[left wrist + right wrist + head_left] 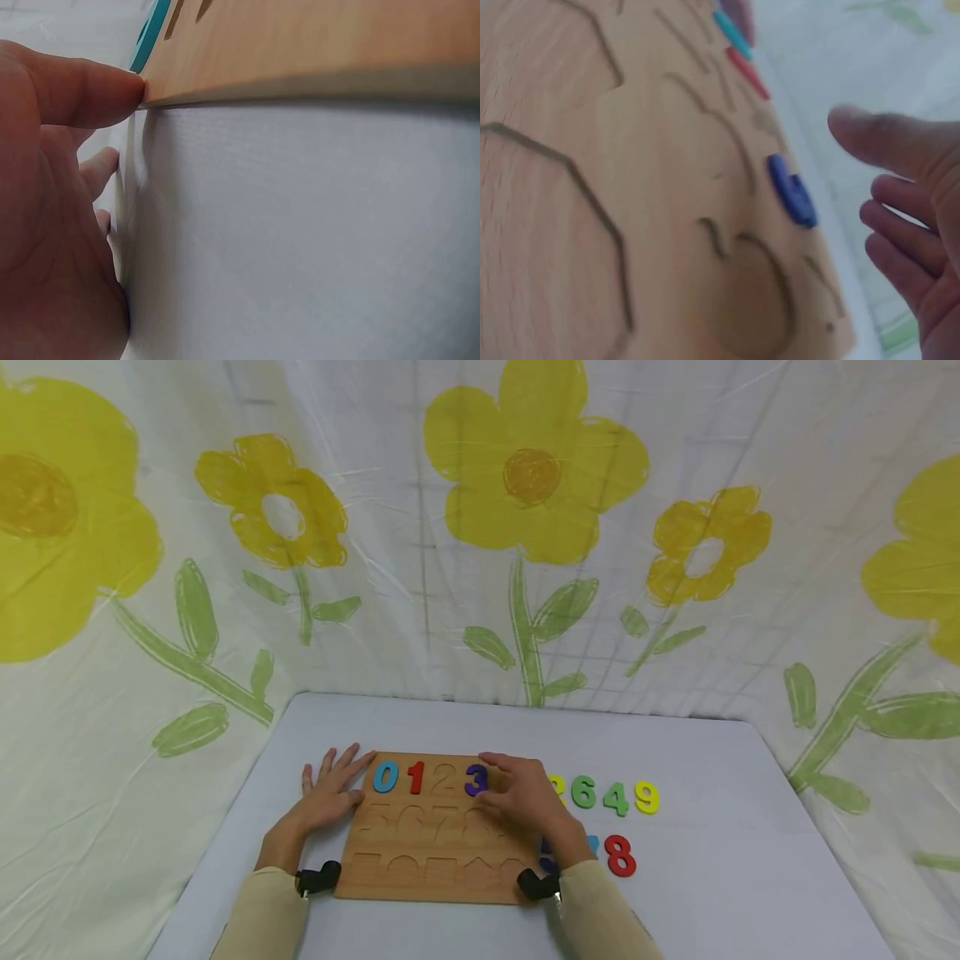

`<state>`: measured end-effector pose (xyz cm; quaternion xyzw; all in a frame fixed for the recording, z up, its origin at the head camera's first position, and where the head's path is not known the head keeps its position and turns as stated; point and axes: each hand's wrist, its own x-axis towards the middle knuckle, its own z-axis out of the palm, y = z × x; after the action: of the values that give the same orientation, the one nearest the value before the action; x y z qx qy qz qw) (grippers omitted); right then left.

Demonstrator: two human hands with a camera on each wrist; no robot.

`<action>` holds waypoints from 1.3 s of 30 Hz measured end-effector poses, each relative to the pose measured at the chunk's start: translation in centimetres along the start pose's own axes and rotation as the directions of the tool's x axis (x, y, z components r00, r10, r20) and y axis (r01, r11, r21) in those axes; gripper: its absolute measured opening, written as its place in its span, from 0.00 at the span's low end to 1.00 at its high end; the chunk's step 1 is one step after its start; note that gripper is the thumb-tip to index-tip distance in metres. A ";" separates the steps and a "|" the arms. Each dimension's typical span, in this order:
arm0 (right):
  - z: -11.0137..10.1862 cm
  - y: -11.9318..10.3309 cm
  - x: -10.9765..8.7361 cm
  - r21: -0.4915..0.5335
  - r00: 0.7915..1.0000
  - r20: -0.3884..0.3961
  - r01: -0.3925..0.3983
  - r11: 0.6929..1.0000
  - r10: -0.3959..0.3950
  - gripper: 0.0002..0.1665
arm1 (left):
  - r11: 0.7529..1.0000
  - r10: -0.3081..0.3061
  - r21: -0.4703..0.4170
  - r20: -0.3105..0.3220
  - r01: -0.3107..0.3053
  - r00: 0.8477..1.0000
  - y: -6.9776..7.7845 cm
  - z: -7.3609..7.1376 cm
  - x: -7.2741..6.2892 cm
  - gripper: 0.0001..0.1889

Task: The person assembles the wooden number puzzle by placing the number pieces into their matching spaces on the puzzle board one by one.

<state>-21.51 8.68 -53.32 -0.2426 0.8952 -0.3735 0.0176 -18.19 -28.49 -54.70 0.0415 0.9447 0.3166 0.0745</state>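
Observation:
A wooden number board (405, 847) lies on the table with a blue 0 (377, 777), a red 1 (416, 778) and a purple 3 (784, 191) in its top row. The 2-shaped recess between the 1 and the 3 holds no piece. My left hand (326, 797) lies by the board's left edge, fingers spread and thumb touching the edge in the left wrist view. Over the board's upper right is my right hand (525, 793), beside the 3. In the right wrist view its thumb and fingers stand apart from that piece, holding nothing.
Right of the board lie loose numbers: a green 6 (576, 792), a green 4 (618, 804), a yellow 9 (656, 800) and a red 8 (621, 854). My right arm partly hides several others. A flowered curtain (390, 643) hangs behind the white table (720, 877).

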 end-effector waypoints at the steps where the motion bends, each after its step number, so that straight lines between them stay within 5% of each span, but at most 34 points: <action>1: -0.4 -0.1 -0.2 0.016 1.000 -0.001 0.005 1.000 -0.005 0.40 | 1.000 0.000 0.000 -0.001 0.000 1.000 0.0 0.0 0.0 0.37; 16: -5.5 0.7 -4.7 0.270 0.991 0.116 0.033 0.962 -0.066 0.45 | 1.000 0.015 -0.012 -0.014 -0.015 1.000 -0.1 -0.1 -0.2 0.37; 30: -9.3 3.1 -10.7 0.222 0.993 0.066 0.078 0.972 -0.095 0.41 | 1.000 0.008 0.000 0.004 -0.008 1.000 -0.2 0.0 -0.1 0.37; 39: -11.0 5.8 -15.2 0.092 0.996 0.056 -0.071 0.993 0.066 0.40 | 1.000 0.012 -0.006 0.009 -0.012 1.000 -0.3 0.0 0.1 0.38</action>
<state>-12.85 26.22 -51.58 -0.2206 0.8835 -0.4079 0.0655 -18.32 -28.71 -54.85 0.0484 0.9432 0.3194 0.0771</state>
